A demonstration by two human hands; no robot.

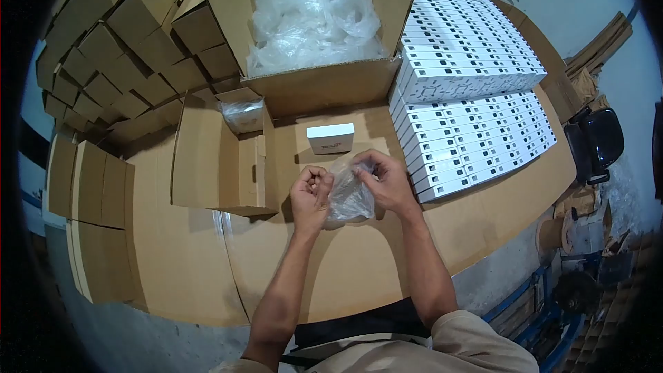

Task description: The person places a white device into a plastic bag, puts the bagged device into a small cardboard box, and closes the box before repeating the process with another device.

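A clear plastic bag [351,198] hangs between my two hands, above the cardboard-covered table. My left hand [312,192] pinches the bag's left edge with its fingers curled in. On the other side, my right hand [384,181] grips the bag's upper right edge between thumb and fingers. Just beyond the bag stands a small white box [330,139] with dark print on its front. Left of my hands is an open brown carton [207,155], and a plastic-wrapped item [243,116] lies inside it.
A large carton [324,90] full of clear plastic bags [314,24] stands at the back. Stacked white boxes [476,83] rise on the right. Many brown cartons [131,41] are piled at the back left, with more cartons [97,186] along the left edge. A black chair [599,139] is at far right.
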